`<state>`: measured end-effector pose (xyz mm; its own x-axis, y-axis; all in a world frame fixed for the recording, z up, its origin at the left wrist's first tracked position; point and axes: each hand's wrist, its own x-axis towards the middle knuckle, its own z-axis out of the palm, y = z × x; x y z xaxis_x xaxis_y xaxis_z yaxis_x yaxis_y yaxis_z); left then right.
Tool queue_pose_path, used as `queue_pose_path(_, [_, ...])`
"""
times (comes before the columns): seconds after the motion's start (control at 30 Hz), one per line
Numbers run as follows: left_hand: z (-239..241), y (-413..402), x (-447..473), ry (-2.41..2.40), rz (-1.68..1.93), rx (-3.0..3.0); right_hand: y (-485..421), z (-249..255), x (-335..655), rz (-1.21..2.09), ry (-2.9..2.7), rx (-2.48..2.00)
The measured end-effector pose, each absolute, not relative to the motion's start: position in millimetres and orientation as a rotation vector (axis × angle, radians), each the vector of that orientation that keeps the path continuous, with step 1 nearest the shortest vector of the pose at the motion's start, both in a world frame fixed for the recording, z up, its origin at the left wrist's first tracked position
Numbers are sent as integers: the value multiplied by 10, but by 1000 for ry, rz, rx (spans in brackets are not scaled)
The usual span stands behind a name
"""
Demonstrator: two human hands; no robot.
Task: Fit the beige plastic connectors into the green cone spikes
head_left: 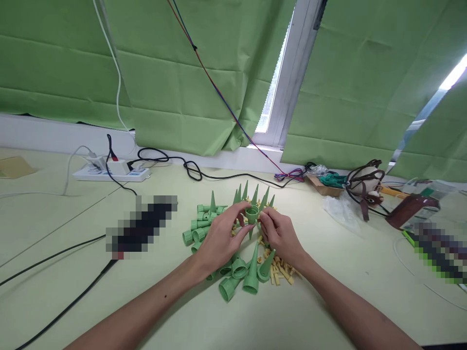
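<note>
Green cone point(251, 214) pinched mouth-up by left hand point(219, 241) fingers just above the worktop point(328, 306) pile point(237, 278), so its rim faces right hand point(279, 235) fingers touching it; whether those grip anything, can't tell.

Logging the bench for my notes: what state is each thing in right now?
held cone: wide end up, lifted off the table.
left hand: gripping it.
right hand: pinching its rim.
loose cones: some lying, some standing.
yellow pieces: scattered.
power strip: plugs inserted.
</note>
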<state>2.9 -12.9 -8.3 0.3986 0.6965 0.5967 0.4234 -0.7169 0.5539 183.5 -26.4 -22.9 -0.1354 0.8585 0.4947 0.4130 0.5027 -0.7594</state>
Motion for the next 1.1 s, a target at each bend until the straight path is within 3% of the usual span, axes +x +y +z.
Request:
queue_pose_path(0.57, [53, -185, 31, 990, 1234, 2026, -257, -256, 1827, 563, -1686, -1043])
queue_pose_path(1.1, [58, -140, 48, 1022, 956, 1732, -282, -219, 1829, 457, -1795, -1056])
